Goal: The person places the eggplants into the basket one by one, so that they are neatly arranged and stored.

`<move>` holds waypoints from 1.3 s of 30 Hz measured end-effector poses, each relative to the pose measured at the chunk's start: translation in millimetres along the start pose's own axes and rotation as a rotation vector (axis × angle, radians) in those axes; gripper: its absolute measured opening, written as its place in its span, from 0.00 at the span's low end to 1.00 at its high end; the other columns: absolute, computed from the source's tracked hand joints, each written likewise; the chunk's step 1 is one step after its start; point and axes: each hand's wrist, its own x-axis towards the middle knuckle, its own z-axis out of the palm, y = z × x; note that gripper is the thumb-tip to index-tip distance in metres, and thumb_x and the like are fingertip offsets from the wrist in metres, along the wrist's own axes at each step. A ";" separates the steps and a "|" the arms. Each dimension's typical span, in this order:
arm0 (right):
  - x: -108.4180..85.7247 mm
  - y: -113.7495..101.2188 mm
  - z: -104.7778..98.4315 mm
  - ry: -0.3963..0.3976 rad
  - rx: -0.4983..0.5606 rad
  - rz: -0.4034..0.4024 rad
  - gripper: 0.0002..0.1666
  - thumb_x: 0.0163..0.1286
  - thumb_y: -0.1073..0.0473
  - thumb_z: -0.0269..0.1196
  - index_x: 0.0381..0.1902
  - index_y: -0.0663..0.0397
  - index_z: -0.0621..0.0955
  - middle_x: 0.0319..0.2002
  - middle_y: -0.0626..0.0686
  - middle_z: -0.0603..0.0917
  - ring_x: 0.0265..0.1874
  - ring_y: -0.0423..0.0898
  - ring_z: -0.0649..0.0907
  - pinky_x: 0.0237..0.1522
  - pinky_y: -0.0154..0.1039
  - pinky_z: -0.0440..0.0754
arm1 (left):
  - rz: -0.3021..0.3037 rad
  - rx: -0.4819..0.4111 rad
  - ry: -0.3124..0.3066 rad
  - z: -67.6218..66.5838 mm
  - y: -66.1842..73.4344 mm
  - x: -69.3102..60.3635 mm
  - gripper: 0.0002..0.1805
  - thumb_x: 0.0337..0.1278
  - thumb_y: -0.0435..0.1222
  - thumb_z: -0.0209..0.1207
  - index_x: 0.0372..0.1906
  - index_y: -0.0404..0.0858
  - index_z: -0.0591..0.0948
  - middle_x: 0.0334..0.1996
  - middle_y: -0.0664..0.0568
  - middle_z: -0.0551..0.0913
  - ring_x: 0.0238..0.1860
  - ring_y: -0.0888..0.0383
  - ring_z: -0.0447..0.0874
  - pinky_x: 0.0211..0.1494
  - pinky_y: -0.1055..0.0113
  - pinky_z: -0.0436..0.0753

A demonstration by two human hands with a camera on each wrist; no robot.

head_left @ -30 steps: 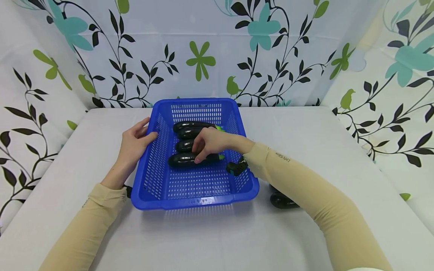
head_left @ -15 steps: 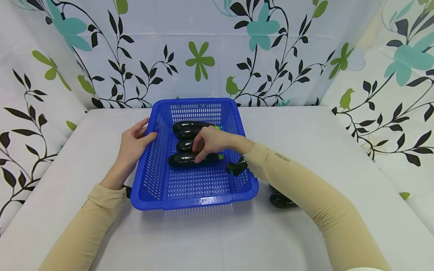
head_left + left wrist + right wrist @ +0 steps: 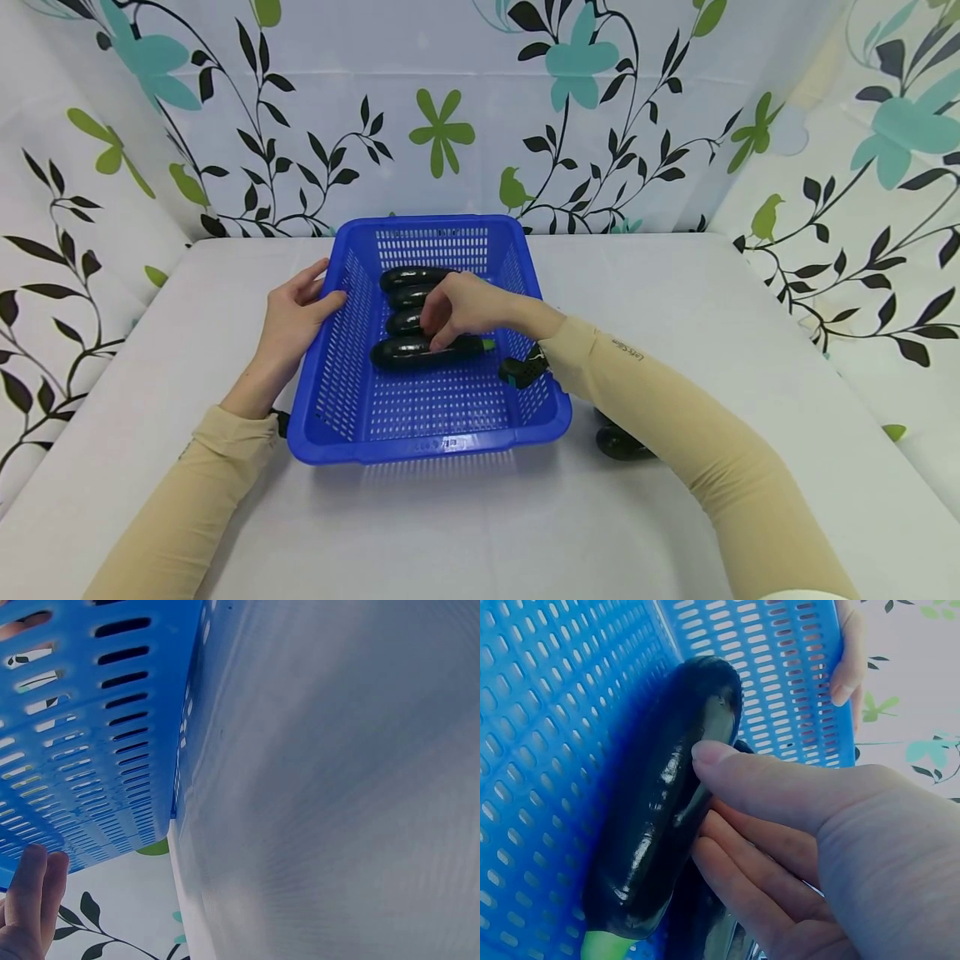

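Note:
A blue plastic basket (image 3: 431,450) with slotted walls stands on the white table. My left hand (image 3: 291,321) grips its left rim, thumb over the edge and fingers along the outside; the left wrist view shows some of those fingers (image 3: 30,900) against the slotted wall. Inside the basket, several glossy dark eggplants lie side by side. With thumb on top and fingers at its side, my right hand (image 3: 472,302) pinches the nearest eggplant (image 3: 397,353), whose green stem end points right. In the right wrist view this eggplant (image 3: 649,817) rests over the basket floor. The hand partly covers the eggplants behind it.
More dark eggplant (image 3: 621,443) lies on the table right of the basket, partly hidden under the right forearm. A black wrist camera (image 3: 522,371) hangs inside the basket's right side. Patterned white curtains (image 3: 442,133) enclose the table's back and sides.
My right hand has shifted slightly back and left, over the stem ends of the rear eggplants. The nearest eggplant, the basket and my left hand look almost unmoved.

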 end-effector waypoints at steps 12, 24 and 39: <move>-3.4 -13.5 -8.0 0.026 0.088 -0.001 0.17 0.59 0.61 0.74 0.47 0.61 0.86 0.42 0.54 0.89 0.41 0.42 0.87 0.49 0.34 0.84 | -0.009 -0.001 -0.009 0.1 -1.5 -1.4 0.36 0.70 0.41 0.56 0.78 0.39 0.59 0.68 0.37 0.73 0.60 0.45 0.80 0.47 0.82 0.80; -24.5 -43.4 -34.7 0.052 0.065 0.001 0.15 0.62 0.57 0.72 0.46 0.56 0.87 0.40 0.47 0.89 0.42 0.40 0.87 0.51 0.34 0.83 | -0.009 0.003 -0.002 -0.7 -0.7 -2.0 0.36 0.70 0.42 0.55 0.78 0.38 0.59 0.68 0.37 0.73 0.63 0.39 0.76 0.47 0.82 0.80; -74.8 -20.0 -70.2 0.107 0.068 -0.003 0.16 0.63 0.56 0.72 0.49 0.51 0.86 0.45 0.48 0.89 0.46 0.42 0.87 0.52 0.38 0.85 | -0.007 0.013 -0.007 -1.1 -1.4 0.8 0.36 0.71 0.42 0.55 0.78 0.40 0.59 0.68 0.37 0.73 0.63 0.39 0.76 0.48 0.82 0.80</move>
